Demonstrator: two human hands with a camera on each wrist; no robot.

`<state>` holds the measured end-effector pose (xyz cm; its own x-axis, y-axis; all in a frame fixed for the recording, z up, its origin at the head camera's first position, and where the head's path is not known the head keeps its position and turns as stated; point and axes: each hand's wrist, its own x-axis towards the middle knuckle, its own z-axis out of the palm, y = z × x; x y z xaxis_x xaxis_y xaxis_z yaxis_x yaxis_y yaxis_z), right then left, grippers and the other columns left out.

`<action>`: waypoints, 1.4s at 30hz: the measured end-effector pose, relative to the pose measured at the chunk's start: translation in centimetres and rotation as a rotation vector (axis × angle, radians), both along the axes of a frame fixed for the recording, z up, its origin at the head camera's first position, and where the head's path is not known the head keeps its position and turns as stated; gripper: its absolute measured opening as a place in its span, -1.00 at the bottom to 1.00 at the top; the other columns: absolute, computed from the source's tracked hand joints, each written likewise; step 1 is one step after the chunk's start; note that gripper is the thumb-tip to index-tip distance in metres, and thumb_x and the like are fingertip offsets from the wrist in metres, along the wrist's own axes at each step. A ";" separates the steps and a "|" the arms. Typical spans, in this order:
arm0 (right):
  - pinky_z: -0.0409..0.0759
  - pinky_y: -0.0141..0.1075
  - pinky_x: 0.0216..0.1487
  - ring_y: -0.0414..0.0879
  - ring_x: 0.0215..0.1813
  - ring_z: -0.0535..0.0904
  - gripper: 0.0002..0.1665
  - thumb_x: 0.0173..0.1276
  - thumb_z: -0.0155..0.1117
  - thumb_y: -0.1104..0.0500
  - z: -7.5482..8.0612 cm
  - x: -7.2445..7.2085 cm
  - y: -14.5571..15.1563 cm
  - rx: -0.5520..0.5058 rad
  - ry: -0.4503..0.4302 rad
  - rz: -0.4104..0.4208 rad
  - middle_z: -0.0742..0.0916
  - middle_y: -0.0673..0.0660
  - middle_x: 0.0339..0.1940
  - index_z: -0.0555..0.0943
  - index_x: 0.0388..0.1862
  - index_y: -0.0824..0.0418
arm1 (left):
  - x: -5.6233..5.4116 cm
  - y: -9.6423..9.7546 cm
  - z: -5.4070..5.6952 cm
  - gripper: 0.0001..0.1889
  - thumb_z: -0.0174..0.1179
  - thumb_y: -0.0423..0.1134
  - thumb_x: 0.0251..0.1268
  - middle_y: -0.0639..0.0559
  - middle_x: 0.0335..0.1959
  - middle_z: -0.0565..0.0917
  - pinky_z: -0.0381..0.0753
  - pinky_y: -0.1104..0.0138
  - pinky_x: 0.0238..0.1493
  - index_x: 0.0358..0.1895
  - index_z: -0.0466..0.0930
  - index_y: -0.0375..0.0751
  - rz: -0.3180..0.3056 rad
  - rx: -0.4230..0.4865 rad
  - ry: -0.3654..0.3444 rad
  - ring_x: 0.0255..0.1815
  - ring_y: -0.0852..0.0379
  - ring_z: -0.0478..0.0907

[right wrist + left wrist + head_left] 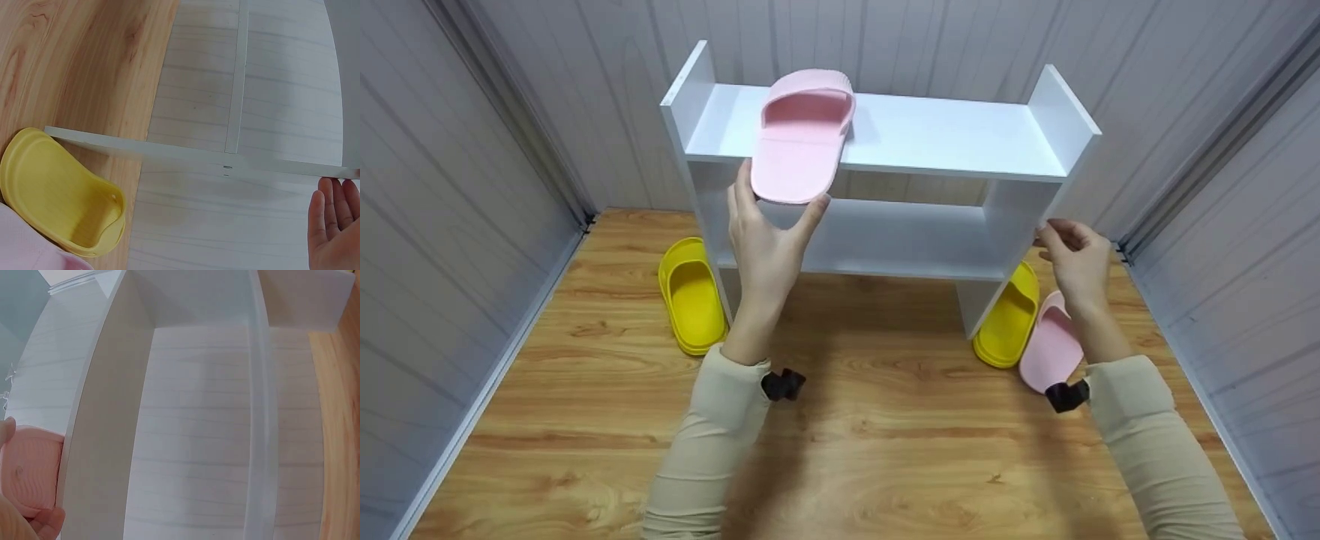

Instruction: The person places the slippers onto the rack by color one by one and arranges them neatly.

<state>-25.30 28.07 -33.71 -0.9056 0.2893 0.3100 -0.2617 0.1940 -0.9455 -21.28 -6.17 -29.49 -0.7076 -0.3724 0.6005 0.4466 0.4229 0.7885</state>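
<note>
A pink slipper (796,166) is in my left hand (767,255), which grips its heel end between thumb and fingers. Its toe end lies over the left part of the top board of a white shelf rack (945,139). From below, the left wrist view shows the ridged pink sole (31,467) at the board's front edge. My right hand (1080,259) is at the rack's right side panel (185,151). In the right wrist view its fingers are fairly straight and their tips touch the panel's edge; nothing is held there.
On the wooden floor (870,450), a yellow slipper (696,311) stands left of the rack. Another yellow slipper (1003,326) and a second pink slipper (1048,352) lie by its right side, partly under my right arm. Panelled walls (450,187) enclose the back and both sides.
</note>
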 end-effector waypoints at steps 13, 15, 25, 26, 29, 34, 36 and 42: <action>0.49 -0.48 -0.37 -0.15 -0.36 0.57 -0.71 0.16 0.24 0.18 0.1 0.0 0.1 0.021 0.007 -0.016 0.64 0.10 -0.40 0.56 -0.22 0.39 | -0.8 0.7 0.1 -0.05 0.34 0.10 -0.18 -0.12 0.04 0.34 0.26 0.26 0.01 0.24 0.12 -0.41 0.017 0.000 -0.010 0.04 0.08 0.27; 0.50 -0.48 -0.38 -0.15 -0.37 0.57 -0.72 0.16 0.24 0.20 0.0 -0.1 0.1 0.014 0.019 -0.018 0.64 0.10 -0.41 0.56 -0.23 0.40 | -0.9 0.8 0.1 -0.04 0.33 0.11 -0.18 -0.12 0.04 0.34 0.27 0.26 -0.01 0.24 0.12 -0.41 0.019 -0.008 -0.010 0.03 0.07 0.27; 0.50 -0.48 -0.38 -0.08 -0.33 0.57 -0.74 0.16 0.24 0.21 -0.1 0.0 0.1 -0.006 0.013 -0.008 0.64 0.11 -0.40 0.56 -0.23 0.39 | -1.1 1.0 -0.1 -0.03 0.33 0.12 -0.19 -0.11 0.02 0.34 0.27 0.28 -0.06 0.25 0.11 -0.40 0.033 -0.017 -0.017 -0.01 0.07 0.26; 0.50 -0.48 -0.38 -0.08 -0.33 0.57 -0.73 0.16 0.24 0.21 -0.1 0.0 0.1 0.000 0.010 -0.009 0.64 0.10 -0.40 0.56 -0.23 0.39 | -1.1 1.0 -0.1 -0.02 0.33 0.12 -0.19 -0.11 0.01 0.35 0.27 0.29 -0.06 0.25 0.11 -0.40 0.033 -0.019 -0.019 -0.01 0.07 0.26; 0.50 -0.48 -0.36 -0.10 -0.31 0.57 -0.71 0.18 0.23 0.19 -0.1 0.1 0.1 0.023 -0.002 -0.008 0.64 0.10 -0.37 0.55 -0.20 0.38 | -1.0 1.0 -0.1 -0.01 0.34 0.12 -0.21 -0.10 0.02 0.34 0.27 0.29 -0.06 0.26 0.10 -0.39 0.033 -0.021 -0.025 0.00 0.08 0.25; 0.49 -0.48 -0.34 -0.16 -0.33 0.56 -0.69 0.19 0.21 0.19 0.2 0.4 -0.1 0.036 -0.017 -0.009 0.64 0.08 -0.36 0.54 -0.18 0.39 | -1.0 1.0 -0.1 0.00 0.35 0.12 -0.21 -0.11 0.03 0.33 0.28 0.28 -0.06 0.26 0.09 -0.39 0.026 -0.018 -0.018 -0.01 0.09 0.27; 0.49 -0.49 -0.35 -0.17 -0.34 0.56 -0.70 0.19 0.21 0.20 0.5 0.6 -0.3 0.037 -0.022 -0.011 0.64 0.08 -0.37 0.54 -0.18 0.41 | -1.0 0.9 -0.2 0.00 0.34 0.12 -0.21 -0.10 0.03 0.33 0.28 0.28 -0.07 0.26 0.08 -0.39 0.023 -0.015 -0.021 -0.02 0.09 0.27; 0.49 -0.49 -0.37 -0.18 -0.38 0.57 -0.72 0.18 0.21 0.22 0.7 0.7 -0.5 0.029 -0.006 -0.011 0.64 0.08 -0.41 0.55 -0.21 0.43 | -1.1 0.8 -0.3 0.00 0.34 0.11 -0.20 -0.10 0.01 0.34 0.29 0.28 -0.09 0.27 0.07 -0.40 0.017 -0.025 -0.020 -0.04 0.10 0.29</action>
